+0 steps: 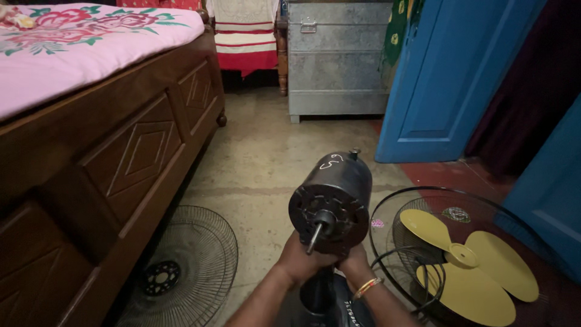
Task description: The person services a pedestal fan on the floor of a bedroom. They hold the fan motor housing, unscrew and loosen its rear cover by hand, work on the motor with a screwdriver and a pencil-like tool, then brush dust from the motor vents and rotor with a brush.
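Black cylindrical fan motor housing (331,203), bare of blade and guards, sits in mid-frame directly above both hands. Its long axis runs roughly toward the camera: the steel shaft (314,237) pokes out of the front face, pointing down and toward the wearer, while the rear of the drum tilts up and away.

Left hand (301,261) and right hand (355,264) are close together, both clamped at the underside of the housing where it meets the dark stand neck (316,293). Left fingers wrap just beside the shaft base, so the left is the nearer to the shaft. Right wrist carries an orange-and-gold bangle (368,287).

Around it, on the concrete floor (266,157): a round black wire fan guard (181,266) leaning low by the dark carved wooden bed frame (121,163), to the left; a second wire guard (393,230) holding the yellow three-blade plastic fan propeller (469,266), to the right, near the right hand. Both are apart from the motor. A grey metal trunk (336,57) stands well behind.
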